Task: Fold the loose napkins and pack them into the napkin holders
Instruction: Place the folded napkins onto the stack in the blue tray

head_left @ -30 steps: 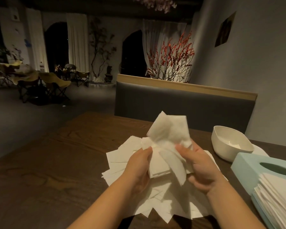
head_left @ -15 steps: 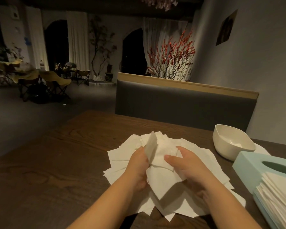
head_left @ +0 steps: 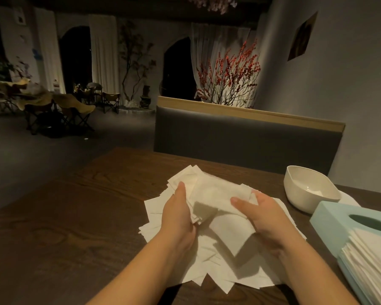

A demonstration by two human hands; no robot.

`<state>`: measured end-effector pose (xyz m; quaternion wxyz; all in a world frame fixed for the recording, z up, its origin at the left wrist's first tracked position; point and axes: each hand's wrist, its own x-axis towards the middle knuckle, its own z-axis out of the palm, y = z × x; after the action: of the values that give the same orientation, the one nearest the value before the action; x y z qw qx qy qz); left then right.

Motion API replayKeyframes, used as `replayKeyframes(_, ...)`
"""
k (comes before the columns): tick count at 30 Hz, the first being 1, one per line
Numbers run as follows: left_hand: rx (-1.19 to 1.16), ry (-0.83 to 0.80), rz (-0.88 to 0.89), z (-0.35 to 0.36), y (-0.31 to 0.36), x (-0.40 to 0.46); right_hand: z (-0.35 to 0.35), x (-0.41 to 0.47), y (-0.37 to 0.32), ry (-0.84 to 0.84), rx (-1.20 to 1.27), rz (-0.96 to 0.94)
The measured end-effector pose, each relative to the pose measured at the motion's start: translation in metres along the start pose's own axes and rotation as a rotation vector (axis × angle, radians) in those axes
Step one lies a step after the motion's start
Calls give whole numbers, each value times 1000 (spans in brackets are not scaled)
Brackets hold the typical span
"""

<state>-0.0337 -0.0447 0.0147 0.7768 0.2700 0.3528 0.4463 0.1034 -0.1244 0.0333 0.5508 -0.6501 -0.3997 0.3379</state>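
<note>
Both hands work over the middle of the dark wooden tabletop point(head_left: 59, 234), where the loose napkins point(head_left: 167, 219) lie spread in a flat, untidy heap. The left hand point(head_left: 177, 216) holds the left edge of a small bundle of napkins point(head_left: 216, 194), fingers under and thumb along the side; its grip is closed on the paper. The right hand point(head_left: 266, 219) pinches the right edge, thumb on top, and one sheet point(head_left: 231, 234) hangs down from it toward 6 o'clock. I judge that the bundle is held at both ends, just above the heap, so that the edges line up before folding. The pale blue napkin holder point(head_left: 330, 216) lies at 4 o'clock, with a stack of folded napkins point(head_left: 370, 260) showing at its open side. A white bowl point(head_left: 306, 192) stands at 2 o'clock, near the holder. The way from bundle to holder looks free; only the right forearm point(head_left: 312, 267) is between them.
</note>
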Motion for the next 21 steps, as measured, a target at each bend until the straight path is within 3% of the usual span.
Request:
replayKeyframes(2, -5, -4, 12, 0, -3, 1, 2, 2, 1, 8, 224, 29)
replayKeyframes(4, -1, 9, 12, 3, -5, -1, 11, 3, 2, 17, 288, 47)
replayKeyframes(10, 54, -88, -92, 5, -10, -7, 33, 10, 8, 230, -74, 11)
replayKeyframes(12, 141, -71, -43, 3, -13, -3, 30, 9, 10, 202, -141, 0)
replayKeyframes(16, 143, -17, 53, 1, -9, 3, 14, 8, 11, -44, -302, 46)
replayKeyframes(21, 31, -54, 90, -3, -2, 2, -28, 9, 0, 6, -246, -38)
